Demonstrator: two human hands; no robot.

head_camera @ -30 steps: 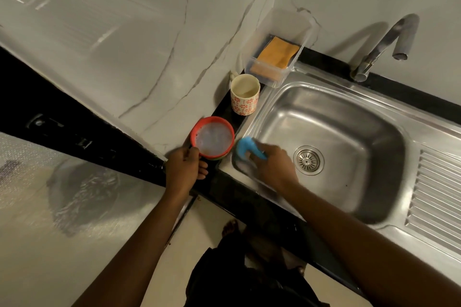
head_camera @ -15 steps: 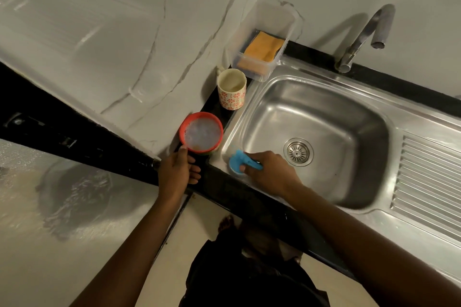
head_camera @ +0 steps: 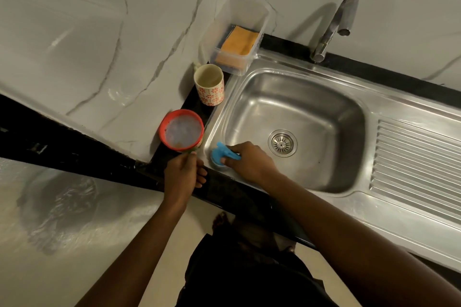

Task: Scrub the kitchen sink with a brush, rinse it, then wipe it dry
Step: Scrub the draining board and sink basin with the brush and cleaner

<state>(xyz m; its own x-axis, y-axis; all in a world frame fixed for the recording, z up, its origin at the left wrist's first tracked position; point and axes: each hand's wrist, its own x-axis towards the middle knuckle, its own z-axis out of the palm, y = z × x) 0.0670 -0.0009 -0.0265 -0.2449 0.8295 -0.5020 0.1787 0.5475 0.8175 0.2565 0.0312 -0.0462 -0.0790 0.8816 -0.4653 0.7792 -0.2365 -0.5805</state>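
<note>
The steel sink has a round drain in its bowl. My right hand grips a blue brush by its handle and presses it against the bowl's near left corner. My left hand rests on the dark counter edge, fingers curled at the near side of a red bowl holding soapy water. An orange cloth lies in a clear plastic box at the sink's far left corner.
A flower-patterned cup stands between the red bowl and the plastic box. The tap rises behind the sink. A ribbed drainboard runs off to the right. Marble wall closes the left and back.
The brush and my right hand slid from the bowl's left wall toward its near left corner. The camera shifted; my left hand stays by the red bowl.
</note>
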